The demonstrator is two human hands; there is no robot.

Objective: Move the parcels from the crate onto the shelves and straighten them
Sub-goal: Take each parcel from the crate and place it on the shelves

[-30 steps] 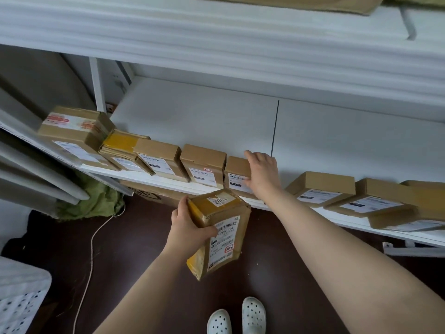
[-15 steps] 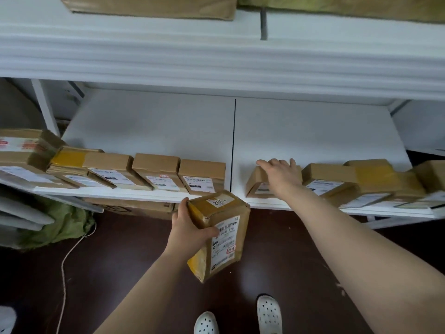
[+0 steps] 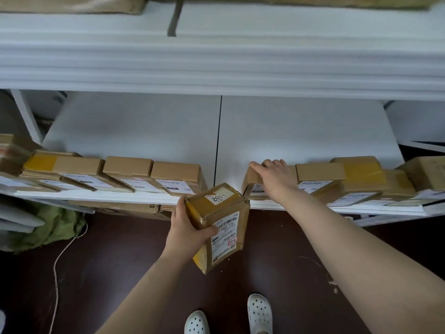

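The left hand [image 3: 187,227] grips the taped parcel [image 3: 224,220] by its left edge, thumb across the labelled face and fingers wrapped behind. It holds the parcel in the air over the floor [image 3: 108,273], just in front of the shelf [image 3: 144,131] lip and tilted off square. The right hand [image 3: 274,179] lies palm down on the small box [image 3: 252,186], fingers laid flat over its top, at 1 o'clock of the taped parcel. Hazard 1: the one-sided grip carries the whole parcel by one edge; if the thumb slides on the tape, the parcel is likely to rotate and drop toward the shoes [image 3: 260,314] at 6 o'clock. Hazard 2: the small box sits at the shelf's front edge; a press directed toward 6 o'clock could tip it over the lip. Hazard 3: the right-hand row [image 3: 320,174] stands just beside the small box at 3 o'clock; a firm push that way could skew those boxes, several of which lie overlapped. Hazard 4: the bare gap on the shelf at 12 o'clock of the taped parcel looks only slightly wider than the parcel; an angled entry could strike the left-hand row [image 3: 175,174] at 10 o'clock and knock it askew. The crate is not in view.
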